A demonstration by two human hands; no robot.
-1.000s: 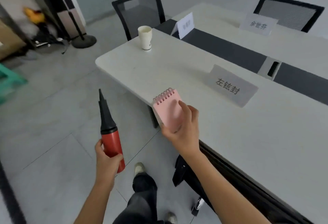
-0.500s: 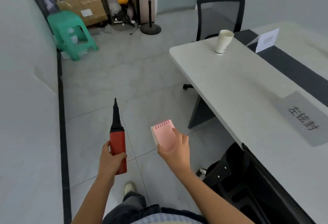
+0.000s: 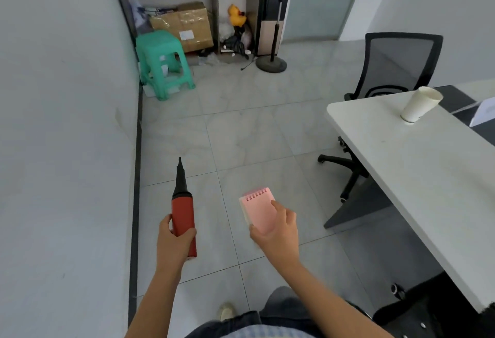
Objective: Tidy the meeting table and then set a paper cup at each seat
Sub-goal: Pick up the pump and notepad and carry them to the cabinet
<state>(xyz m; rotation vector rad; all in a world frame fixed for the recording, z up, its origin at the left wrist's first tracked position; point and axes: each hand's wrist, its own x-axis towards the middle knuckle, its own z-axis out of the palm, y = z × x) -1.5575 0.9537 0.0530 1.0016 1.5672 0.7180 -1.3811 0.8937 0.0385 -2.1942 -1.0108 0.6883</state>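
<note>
Tidying's halfway: left hand grips a red pump, right hand pinches a pink notepad, both off the table, where just one paper cup stands.

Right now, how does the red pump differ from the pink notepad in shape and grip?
The red pump is a long tube with a black pointed nozzle; the pink notepad is flat, with a spiral binding on top.
The left hand wraps round the pump; the right hand pinches the notepad, thumb on its cover.
Both are held over the floor, off the table.
</note>
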